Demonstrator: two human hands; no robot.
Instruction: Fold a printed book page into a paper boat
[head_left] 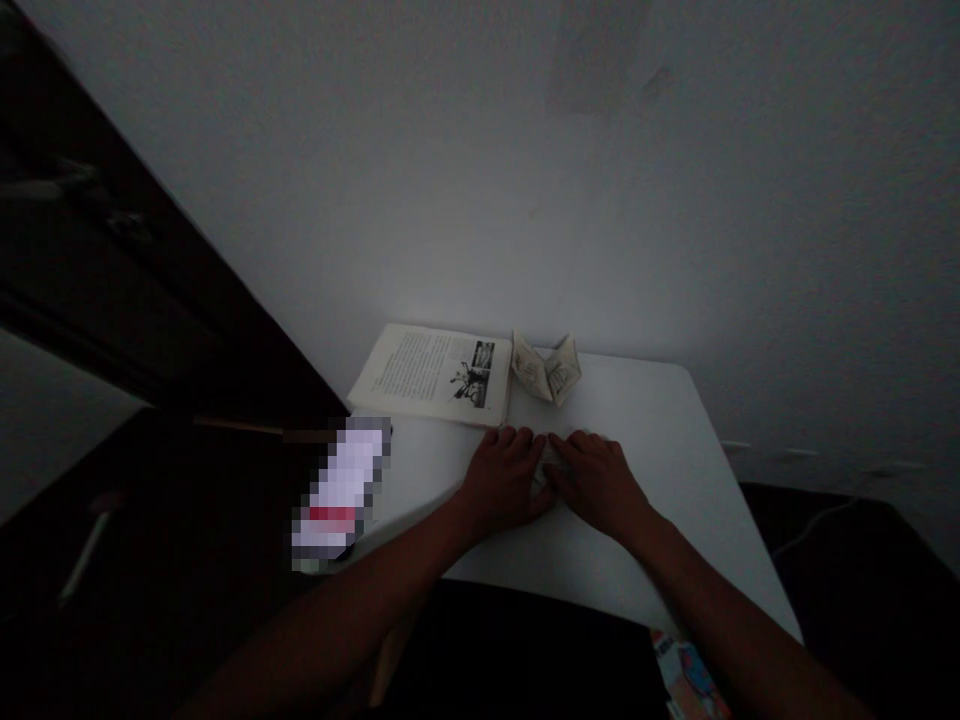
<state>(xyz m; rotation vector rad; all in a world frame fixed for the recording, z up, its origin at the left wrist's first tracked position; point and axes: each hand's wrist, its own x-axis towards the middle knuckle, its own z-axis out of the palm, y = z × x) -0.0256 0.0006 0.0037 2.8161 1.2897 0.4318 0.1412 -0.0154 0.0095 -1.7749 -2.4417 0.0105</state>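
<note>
Printed paper (538, 482) lies on the white table (645, 400), mostly covered by the two hands, with only a small part showing between them. From the left, a dark door (150, 250) stands at the wall (450, 200), and a pixelated device (341, 490) with a bright screen lies by the table's left edge. Next comes a book (420, 375), its visible page carrying text and a dark picture. The left hand (504, 478) rests palm down over the paper, fingers together; whether it pinches the sheet I cannot tell. Beyond the hands, a folded paper shape (562, 378) stands just beside the book. The right hand (600, 478) is also palm down, fingers bent at the paper, its grip likewise unclear. A colourful item (686, 675) shows near the right forearm.
</note>
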